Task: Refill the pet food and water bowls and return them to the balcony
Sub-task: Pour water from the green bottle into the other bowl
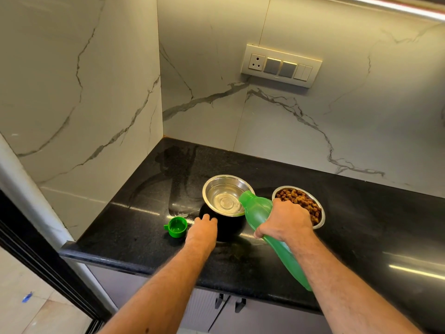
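Black polished stone counter (337, 213) set into a corner of white grey-veined marble walls (84, 80). Switch panel (281, 65) on rear wall. Light strip (397, 8) overhead. Grey cabinet doors (240, 314) below; beige floor tiles (36, 304) left.

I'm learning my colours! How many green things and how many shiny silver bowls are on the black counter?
Green things: 2, the bottle held tilted by the right hand and the cap on the counter.
Silver bowls: 2, the water bowl by the left hand and the food bowl.
Total: 4
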